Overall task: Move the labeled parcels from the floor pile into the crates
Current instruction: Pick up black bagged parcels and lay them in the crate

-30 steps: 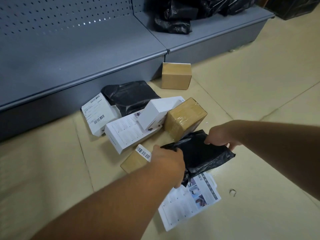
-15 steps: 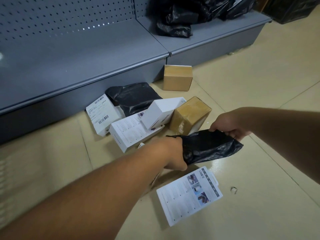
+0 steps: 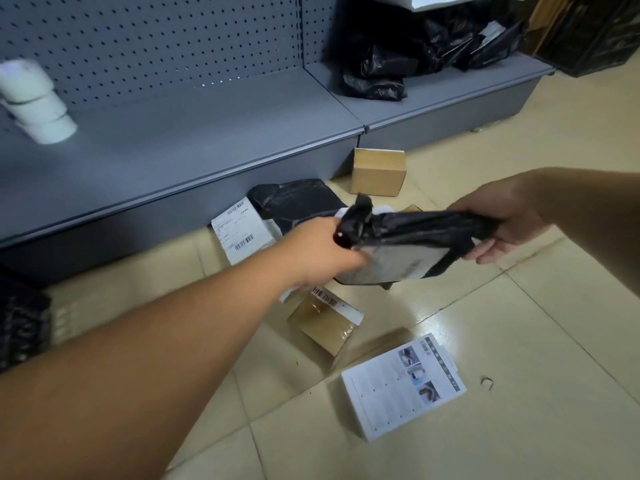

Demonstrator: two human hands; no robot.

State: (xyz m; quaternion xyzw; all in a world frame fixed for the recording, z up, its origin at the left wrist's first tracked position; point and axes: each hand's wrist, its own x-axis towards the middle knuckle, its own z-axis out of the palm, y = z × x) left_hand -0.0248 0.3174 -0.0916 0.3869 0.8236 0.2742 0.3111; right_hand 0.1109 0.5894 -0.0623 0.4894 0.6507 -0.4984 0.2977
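While the left hand (image 3: 325, 251) grips one bunched end and the right hand (image 3: 502, 230) pinches the other, the black parcel (image 3: 415, 244) hangs between them above the floor pile (image 3: 325, 320). It hides the boxes behind; its label is blurred.

- We note a grey metal shelving unit (image 3: 180, 133) along the wall, with a perforated back panel (image 3: 156, 39).
- We see stacked white rolls (image 3: 36, 102) at the left of the shelf, blurred.
- A tiled beige floor (image 3: 519, 341) is glossy, with thin grout lines.
- We record a small ring-shaped object (image 3: 486, 382) lying on a tile, too small to identify.
- A dark crate-like object (image 3: 588, 32) stands at upper right, beside the shelving; we cannot make out its contents.
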